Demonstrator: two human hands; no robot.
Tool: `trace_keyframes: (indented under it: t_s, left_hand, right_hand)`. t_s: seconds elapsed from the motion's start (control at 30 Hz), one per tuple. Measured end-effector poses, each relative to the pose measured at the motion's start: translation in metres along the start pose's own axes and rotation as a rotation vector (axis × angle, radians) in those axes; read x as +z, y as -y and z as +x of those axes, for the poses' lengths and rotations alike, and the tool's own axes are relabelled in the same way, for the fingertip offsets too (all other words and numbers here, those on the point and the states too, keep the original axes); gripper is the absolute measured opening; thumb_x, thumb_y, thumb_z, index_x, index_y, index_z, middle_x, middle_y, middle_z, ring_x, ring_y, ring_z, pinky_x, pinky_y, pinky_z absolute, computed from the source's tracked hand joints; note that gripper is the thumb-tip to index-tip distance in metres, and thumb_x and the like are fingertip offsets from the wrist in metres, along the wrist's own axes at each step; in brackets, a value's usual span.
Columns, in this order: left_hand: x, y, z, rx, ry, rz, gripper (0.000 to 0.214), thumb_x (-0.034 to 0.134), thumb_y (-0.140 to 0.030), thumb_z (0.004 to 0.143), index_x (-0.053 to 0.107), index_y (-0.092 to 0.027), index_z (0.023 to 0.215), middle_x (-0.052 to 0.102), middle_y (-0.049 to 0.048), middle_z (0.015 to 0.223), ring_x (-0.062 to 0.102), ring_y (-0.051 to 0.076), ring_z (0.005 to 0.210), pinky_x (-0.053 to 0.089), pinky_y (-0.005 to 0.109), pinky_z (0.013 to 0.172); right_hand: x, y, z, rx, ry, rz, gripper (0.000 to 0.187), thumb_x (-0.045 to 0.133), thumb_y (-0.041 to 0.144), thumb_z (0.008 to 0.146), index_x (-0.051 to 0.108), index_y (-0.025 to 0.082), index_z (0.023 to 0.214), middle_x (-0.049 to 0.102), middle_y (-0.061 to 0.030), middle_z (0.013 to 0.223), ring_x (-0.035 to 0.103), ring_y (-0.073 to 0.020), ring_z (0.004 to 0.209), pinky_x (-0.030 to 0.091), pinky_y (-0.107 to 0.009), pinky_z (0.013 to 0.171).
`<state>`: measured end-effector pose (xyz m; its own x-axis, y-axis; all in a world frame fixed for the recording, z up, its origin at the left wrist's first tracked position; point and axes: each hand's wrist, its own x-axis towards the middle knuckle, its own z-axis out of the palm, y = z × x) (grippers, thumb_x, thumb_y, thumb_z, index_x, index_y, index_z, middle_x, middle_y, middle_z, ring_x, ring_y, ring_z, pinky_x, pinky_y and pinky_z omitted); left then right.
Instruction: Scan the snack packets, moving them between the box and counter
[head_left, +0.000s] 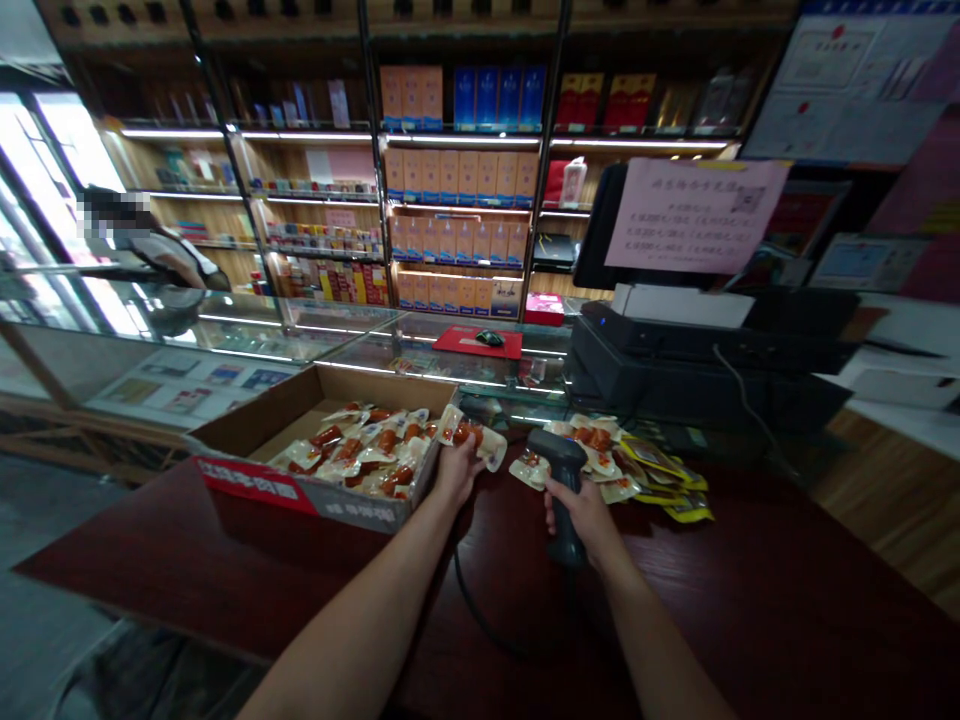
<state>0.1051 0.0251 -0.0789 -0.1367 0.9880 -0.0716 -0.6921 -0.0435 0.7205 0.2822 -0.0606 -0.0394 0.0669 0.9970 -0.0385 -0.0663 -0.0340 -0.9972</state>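
My left hand (459,470) grips a clear and white snack packet (472,437) with reddish-brown food inside, just right of the cardboard box. In my right hand (581,510) is a dark barcode scanner (564,480), held upright by its handle with its head tilted toward the left. The open cardboard box (300,495) holds several similar packets (360,450), bunched toward its right side. Behind and right of the scanner lies a pile of like packets (600,445). Yellow packets (667,475) lie against that pile on its right.
A dark red table (315,590) carries these things, and the scanner's cable (480,615) curves across it. Behind stands a glass counter (360,340) with a mouse (490,338) on a red mat. A monitor and a black machine (675,370) stand right. Another person (169,250) leans at far left.
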Motion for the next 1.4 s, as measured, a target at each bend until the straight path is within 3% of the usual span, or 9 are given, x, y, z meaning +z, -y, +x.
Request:
trace_keyframes:
  t_s: [0.13, 0.23, 0.4, 0.67, 0.87, 1.0, 1.17, 1.3, 1.4]
  left_hand:
    - [0.009, 0.006, 0.001, 0.07, 0.069, 0.082, 0.038, 0.077, -0.03, 0.053, 0.063, -0.013, 0.084, 0.066, 0.0043, 0.074, 0.061, 0.015, 0.064, 0.048, 0.028, 0.064]
    - [0.02, 0.013, 0.006, 0.014, 0.142, 0.187, 0.034, 0.078, -0.031, 0.051, 0.064, -0.011, 0.076, 0.064, 0.0045, 0.064, 0.059, 0.014, 0.054, 0.046, 0.026, 0.057]
    - [0.038, 0.029, 0.025, 0.017, 0.122, 0.585, 0.019, 0.076, -0.013, 0.049, 0.065, -0.013, 0.065, 0.061, 0.0026, 0.056, 0.054, 0.013, 0.049, 0.044, 0.027, 0.057]
    - [0.05, 0.041, 0.039, 0.119, 0.04, 0.873, 0.025, 0.071, 0.002, 0.041, 0.059, -0.018, 0.048, 0.053, 0.0003, 0.048, 0.061, 0.025, 0.079, 0.042, 0.033, 0.08]
    - [0.055, 0.03, 0.023, 0.348, -0.003, 0.952, 0.028, 0.075, -0.004, 0.042, 0.05, -0.019, 0.044, 0.06, 0.0082, 0.075, 0.054, 0.028, 0.1, 0.036, 0.032, 0.091]
    - [0.057, 0.001, 0.001, 0.521, 0.093, 0.968, 0.015, 0.075, -0.013, 0.05, 0.061, -0.018, 0.054, 0.06, 0.0095, 0.086, 0.055, 0.024, 0.091, 0.036, 0.033, 0.092]
    - [0.037, -0.08, -0.012, 0.651, 0.074, 1.164, 0.009, 0.073, -0.023, 0.057, 0.067, -0.02, 0.063, 0.063, 0.007, 0.082, 0.056, 0.023, 0.087, 0.039, 0.032, 0.088]
    - [-0.007, -0.15, 0.008, 0.409, -0.129, 1.63, 0.015, 0.067, -0.033, 0.064, 0.067, -0.018, 0.064, 0.066, 0.0079, 0.072, 0.06, 0.024, 0.081, 0.042, 0.032, 0.081]
    - [-0.041, -0.177, 0.029, 0.208, -0.232, 1.753, 0.014, 0.073, -0.025, 0.054, 0.063, -0.017, 0.053, 0.066, 0.0123, 0.066, 0.061, 0.03, 0.087, 0.042, 0.033, 0.079]
  right_hand:
    - [-0.011, 0.006, 0.005, -0.059, -0.091, 0.016, 0.026, 0.069, 0.037, 0.062, 0.05, 0.019, 0.066, 0.055, 0.0049, 0.044, 0.051, -0.0121, 0.033, 0.043, -0.023, 0.03]
    - [-0.017, 0.01, 0.005, -0.089, -0.139, 0.051, 0.026, 0.069, 0.038, 0.062, 0.051, 0.019, 0.064, 0.056, 0.0043, 0.045, 0.051, -0.0125, 0.033, 0.044, -0.024, 0.031]
    - [-0.024, 0.015, 0.006, -0.137, -0.217, 0.13, 0.03, 0.072, 0.041, 0.059, 0.051, 0.02, 0.064, 0.054, 0.0054, 0.044, 0.051, -0.0132, 0.033, 0.044, -0.025, 0.031]
    - [-0.033, 0.019, 0.01, -0.205, -0.317, 0.226, 0.029, 0.07, 0.04, 0.062, 0.049, 0.021, 0.066, 0.054, 0.0062, 0.044, 0.048, -0.0111, 0.031, 0.043, -0.023, 0.031]
    - [-0.03, 0.02, 0.006, -0.207, -0.296, 0.251, 0.029, 0.072, 0.038, 0.06, 0.05, 0.021, 0.068, 0.054, 0.0063, 0.045, 0.05, -0.0117, 0.033, 0.043, -0.023, 0.03]
    - [-0.025, 0.018, 0.005, -0.183, -0.273, 0.231, 0.031, 0.074, 0.039, 0.058, 0.051, 0.02, 0.068, 0.055, 0.0054, 0.046, 0.051, -0.0122, 0.034, 0.045, -0.024, 0.032]
    - [-0.013, 0.009, 0.001, -0.118, -0.198, 0.231, 0.033, 0.075, 0.04, 0.056, 0.053, 0.019, 0.069, 0.056, 0.0046, 0.047, 0.052, -0.0128, 0.033, 0.044, -0.024, 0.032]
    - [0.006, 0.004, -0.006, -0.076, -0.125, 0.222, 0.032, 0.074, 0.039, 0.057, 0.054, 0.018, 0.071, 0.057, 0.0051, 0.047, 0.052, -0.0126, 0.034, 0.044, -0.024, 0.032]
    - [0.024, 0.007, -0.012, -0.07, -0.055, 0.167, 0.028, 0.071, 0.039, 0.06, 0.053, 0.018, 0.067, 0.056, 0.0049, 0.046, 0.051, -0.0115, 0.035, 0.045, -0.023, 0.033]
